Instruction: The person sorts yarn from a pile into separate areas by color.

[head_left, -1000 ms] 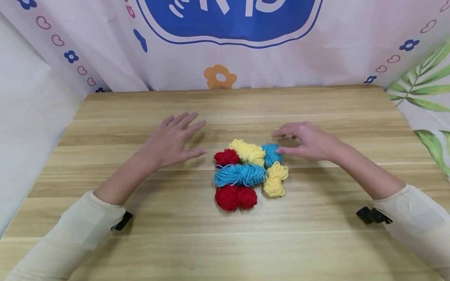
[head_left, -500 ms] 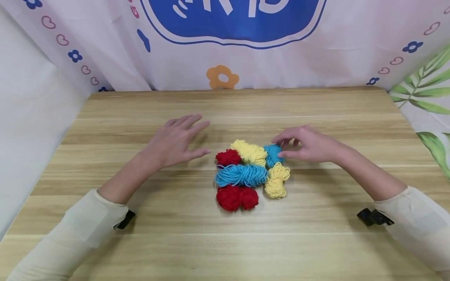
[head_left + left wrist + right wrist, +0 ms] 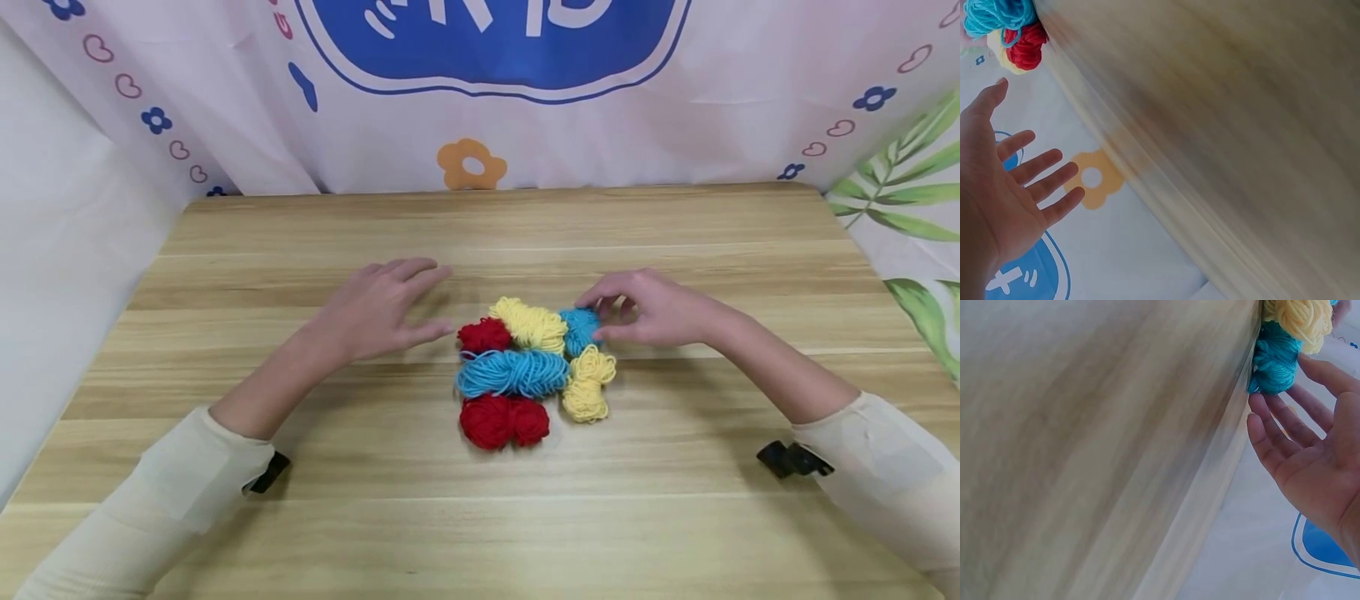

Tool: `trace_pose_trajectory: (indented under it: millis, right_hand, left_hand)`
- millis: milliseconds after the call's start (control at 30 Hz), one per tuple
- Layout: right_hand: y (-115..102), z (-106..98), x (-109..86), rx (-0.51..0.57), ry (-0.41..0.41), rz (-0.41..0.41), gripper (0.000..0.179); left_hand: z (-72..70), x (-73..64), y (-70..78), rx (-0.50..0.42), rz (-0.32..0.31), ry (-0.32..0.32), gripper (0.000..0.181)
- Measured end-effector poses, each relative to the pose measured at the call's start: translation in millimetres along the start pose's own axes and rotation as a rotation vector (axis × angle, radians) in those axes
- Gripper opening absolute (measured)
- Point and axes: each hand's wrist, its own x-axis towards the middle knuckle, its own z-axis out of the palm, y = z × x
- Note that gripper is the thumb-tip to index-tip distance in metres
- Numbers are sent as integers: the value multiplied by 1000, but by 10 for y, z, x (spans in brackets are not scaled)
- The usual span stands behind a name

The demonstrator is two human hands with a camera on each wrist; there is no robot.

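Several tied skeins of red, blue and yellow yarn lie packed together on the wooden table (image 3: 360, 517). My right hand (image 3: 660, 310) is at the small blue yarn skein (image 3: 579, 329) at the back right, its thumb and bent fingers set round it; the right wrist view shows thumb and fingertips at this blue skein (image 3: 1275, 359). Left of the pile, my left hand (image 3: 367, 315) hovers palm down with spread, relaxed fingers, its thumb tip close to the small red skein (image 3: 483, 336). In the left wrist view this hand (image 3: 1004, 194) holds nothing.
Beside the small blue skein is a long yellow skein (image 3: 528, 323). In front lie a long blue skein (image 3: 513, 373), a red skein (image 3: 504, 422) and a small yellow skein (image 3: 588, 385). A printed cloth (image 3: 375, 142) hangs behind the table's back edge.
My right hand has lowered slightly, its fingers closing in round the small blue skein. The left hand has come a little nearer to the small red skein. The skeins keep their places.
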Motion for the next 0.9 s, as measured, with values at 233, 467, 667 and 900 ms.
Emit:
trace_pose_trajectory:
  millis: [233, 467, 667, 900]
  right_hand:
    - [5, 2, 12, 1, -9, 17, 40]
    - [26, 6, 23, 7, -20, 32, 44]
    - [37, 12, 32, 8, -16, 41, 44]
    - [33, 20, 33, 28, -15, 51, 43]
  left_hand:
    - [21, 32, 39, -33, 31, 11, 73]
    - [35, 98, 92, -76, 71, 22, 67]
    - [25, 123, 134, -99, 69, 1, 67]
    - [10, 127, 172, -155, 78, -19, 67]
